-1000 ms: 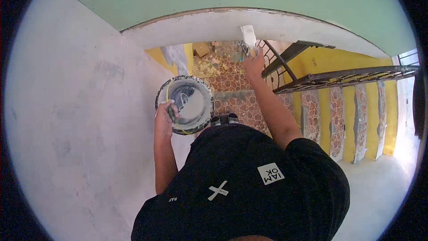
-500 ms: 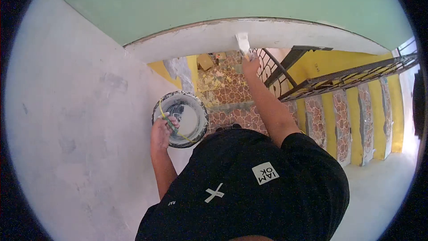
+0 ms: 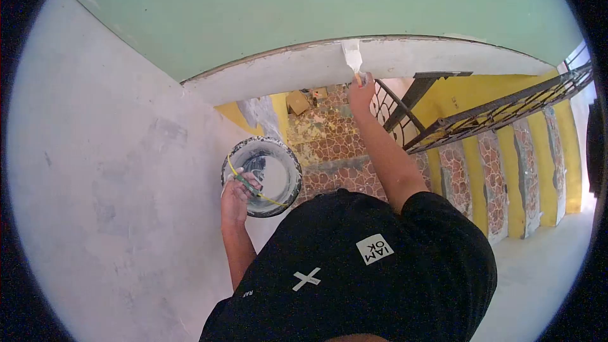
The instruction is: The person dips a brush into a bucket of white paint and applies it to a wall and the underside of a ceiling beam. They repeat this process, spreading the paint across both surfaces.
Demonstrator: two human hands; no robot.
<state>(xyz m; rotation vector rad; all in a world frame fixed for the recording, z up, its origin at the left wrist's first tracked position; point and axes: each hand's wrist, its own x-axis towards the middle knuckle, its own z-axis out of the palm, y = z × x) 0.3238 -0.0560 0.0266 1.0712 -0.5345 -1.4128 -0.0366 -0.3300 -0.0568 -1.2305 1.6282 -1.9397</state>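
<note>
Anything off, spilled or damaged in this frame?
No spill in view. The bucket in the left hand is streaked with dried paint inside and on the rim. The brush in the right hand sits on the white beam, whose top edge looks ragged.

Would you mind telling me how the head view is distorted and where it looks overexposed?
Head view: a fisheye circle with black corners bends the white beam and stair railing into curves; daylight washes out the floor at far right; the brush and paint bucket stay fairly sharp.
</note>
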